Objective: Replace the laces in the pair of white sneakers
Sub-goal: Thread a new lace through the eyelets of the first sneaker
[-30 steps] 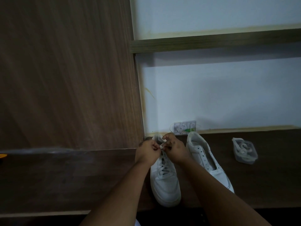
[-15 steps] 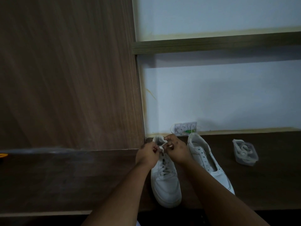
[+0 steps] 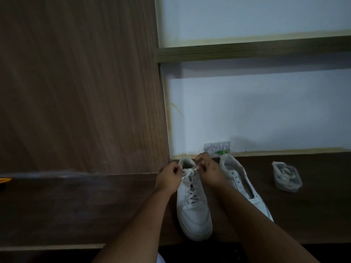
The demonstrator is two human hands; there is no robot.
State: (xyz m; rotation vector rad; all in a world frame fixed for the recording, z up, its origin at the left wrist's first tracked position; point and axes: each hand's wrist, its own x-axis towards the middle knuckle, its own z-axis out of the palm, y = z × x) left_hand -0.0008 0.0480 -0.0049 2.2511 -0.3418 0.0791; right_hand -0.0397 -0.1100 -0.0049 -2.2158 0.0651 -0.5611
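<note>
1. Nearest the viewer, both forearms reach forward over the dark wooden desk (image 3: 76, 209); the toe of the laced sneaker (image 3: 193, 209) lies between them, below both hands.
2. The left hand (image 3: 168, 177) has its fingers curled, pinching one end of the white lace (image 3: 188, 172) at the top eyelets; the right hand (image 3: 209, 171) is curled likewise on the other end, just across the knot; the lace runs taut between them.
3. Judged from this, the step in hand is tying off the lace at the top of this sneaker, whose eyelets below the hands are already crossed with lace; whether it is a first knot or a bow is too small to tell.
4. Just right of the right hand lies the second sneaker (image 3: 239, 183), its eyelets bare; so the task looks about half done.
5. Well to the right of that hand sits a clear plastic container (image 3: 286, 177) with a coiled white lace inside.
6. Beyond the hands, a small patterned packet (image 3: 216, 148) leans at the wall.
7. The next move likely calls for an even outward pull to seat the knot, then fetching the lace from the container.
</note>
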